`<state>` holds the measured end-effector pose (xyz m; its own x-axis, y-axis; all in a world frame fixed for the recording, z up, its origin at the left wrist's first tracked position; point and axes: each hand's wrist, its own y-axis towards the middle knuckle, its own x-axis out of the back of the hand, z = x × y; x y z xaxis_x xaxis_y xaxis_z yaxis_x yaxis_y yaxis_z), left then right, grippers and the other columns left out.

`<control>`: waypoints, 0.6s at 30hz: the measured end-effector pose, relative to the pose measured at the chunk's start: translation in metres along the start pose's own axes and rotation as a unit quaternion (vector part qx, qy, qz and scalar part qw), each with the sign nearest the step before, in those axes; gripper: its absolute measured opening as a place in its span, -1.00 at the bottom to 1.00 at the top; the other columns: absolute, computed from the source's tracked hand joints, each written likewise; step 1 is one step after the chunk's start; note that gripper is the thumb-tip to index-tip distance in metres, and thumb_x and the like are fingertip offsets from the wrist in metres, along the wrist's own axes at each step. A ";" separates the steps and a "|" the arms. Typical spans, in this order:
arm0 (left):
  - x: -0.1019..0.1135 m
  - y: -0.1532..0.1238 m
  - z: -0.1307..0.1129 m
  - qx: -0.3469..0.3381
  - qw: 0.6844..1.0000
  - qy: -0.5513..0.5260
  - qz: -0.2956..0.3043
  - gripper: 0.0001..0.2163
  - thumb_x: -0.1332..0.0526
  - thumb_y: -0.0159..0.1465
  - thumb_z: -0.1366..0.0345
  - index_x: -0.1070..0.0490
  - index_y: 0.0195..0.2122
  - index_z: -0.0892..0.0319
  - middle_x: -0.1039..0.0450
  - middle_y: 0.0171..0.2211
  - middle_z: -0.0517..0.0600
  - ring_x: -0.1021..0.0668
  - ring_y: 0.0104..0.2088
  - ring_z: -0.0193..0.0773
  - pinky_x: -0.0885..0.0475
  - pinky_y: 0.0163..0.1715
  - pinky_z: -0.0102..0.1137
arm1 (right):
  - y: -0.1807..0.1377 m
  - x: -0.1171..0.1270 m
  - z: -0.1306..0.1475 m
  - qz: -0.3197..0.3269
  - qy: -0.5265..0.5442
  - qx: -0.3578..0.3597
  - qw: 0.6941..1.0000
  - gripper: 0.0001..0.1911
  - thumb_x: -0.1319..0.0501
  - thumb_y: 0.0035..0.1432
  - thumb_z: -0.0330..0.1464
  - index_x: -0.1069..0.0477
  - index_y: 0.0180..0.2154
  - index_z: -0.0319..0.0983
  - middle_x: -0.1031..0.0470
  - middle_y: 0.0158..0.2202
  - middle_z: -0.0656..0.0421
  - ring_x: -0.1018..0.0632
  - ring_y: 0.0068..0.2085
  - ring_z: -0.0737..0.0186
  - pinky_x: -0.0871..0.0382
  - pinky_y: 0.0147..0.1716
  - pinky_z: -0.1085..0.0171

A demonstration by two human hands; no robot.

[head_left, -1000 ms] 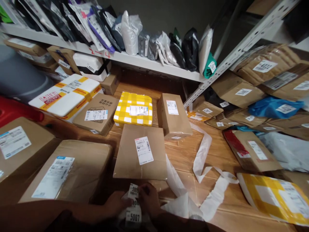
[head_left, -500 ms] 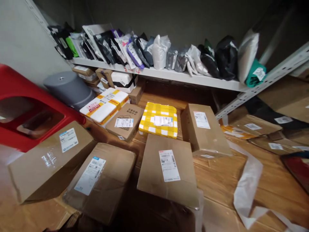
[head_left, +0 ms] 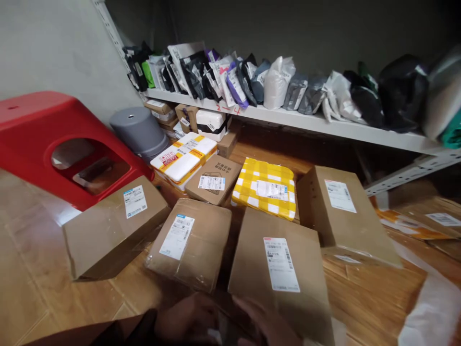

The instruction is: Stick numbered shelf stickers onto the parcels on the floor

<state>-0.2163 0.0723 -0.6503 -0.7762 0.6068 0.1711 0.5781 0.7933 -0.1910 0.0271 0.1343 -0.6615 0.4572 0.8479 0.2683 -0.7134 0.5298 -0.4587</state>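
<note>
Both hands blurred at the bottom edge, left hand (head_left: 187, 319) and right hand (head_left: 268, 327) close together, grip unreadable and any held item hidden. Directly ahead of the right hand, touching or nearly so: flat brown parcel (head_left: 279, 269) on the wooden floor (head_left: 367, 298), long axis running away from the body, white label (head_left: 281, 264) up. Beyond it, yellow checked parcel (head_left: 264, 192); further left, red stool (head_left: 54, 139).

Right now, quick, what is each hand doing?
Left hand: blurred at the bottom edge, grip cannot be told.
Right hand: blurred beside the flat brown cardboard parcel, grip cannot be told.
</note>
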 end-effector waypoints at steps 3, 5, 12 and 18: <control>-0.004 0.003 0.000 0.057 0.990 0.017 -0.132 -0.47 0.01 0.30 -0.16 -0.48 -0.47 0.19 -0.51 -0.40 0.09 -0.52 -0.31 -0.19 -0.38 -0.26 -0.37 | 0.036 0.008 0.046 0.051 -0.014 0.044 0.998 -0.59 -0.27 0.03 -0.14 -0.56 -0.11 -0.21 -0.58 -0.13 -0.01 -0.55 -0.12 0.02 -0.38 -0.09 0.15; -0.007 -0.002 0.020 0.129 0.961 -0.001 -0.246 -0.43 0.00 0.27 -0.20 -0.45 -0.52 0.20 -0.45 -0.48 0.04 -0.47 -0.40 -0.23 -0.35 -0.36 -0.40 | 0.059 0.000 0.062 0.015 0.003 0.010 1.000 -0.77 -0.22 0.09 -0.27 -0.58 -0.31 -0.26 -0.57 -0.32 0.06 -0.53 -0.26 0.14 -0.35 -0.25 0.25; -0.013 -0.030 0.060 0.177 0.848 -0.192 -0.462 -0.51 -0.34 -0.02 -0.20 -0.59 -0.37 0.19 -0.57 -0.41 0.03 -0.54 -0.35 -0.17 -0.43 -0.33 -0.42 | 0.108 -0.038 0.079 -0.053 0.056 -0.003 0.997 -0.84 -0.28 -0.02 -0.38 -0.56 -0.33 -0.24 -0.54 -0.42 0.17 -0.48 -0.34 0.23 -0.28 -0.31 0.28; 0.014 -0.027 0.025 0.201 0.749 -0.361 -0.518 -0.43 -0.38 -0.13 -0.24 -0.58 -0.40 0.23 -0.52 -0.57 0.00 -0.49 -0.53 -0.25 -0.39 -0.53 -0.44 | 0.134 -0.045 0.083 -0.050 0.213 -0.024 0.976 -0.65 -0.38 -0.17 -0.11 -0.51 -0.42 -0.25 -0.54 -0.44 0.17 -0.48 -0.39 0.24 -0.31 -0.37 0.27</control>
<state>-0.2490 0.0577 -0.6671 -0.7740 -0.6234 -0.1107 -0.4377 0.6531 -0.6179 -0.1332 0.1687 -0.6642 0.7092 0.7026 -0.0583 -0.6335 0.5987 -0.4902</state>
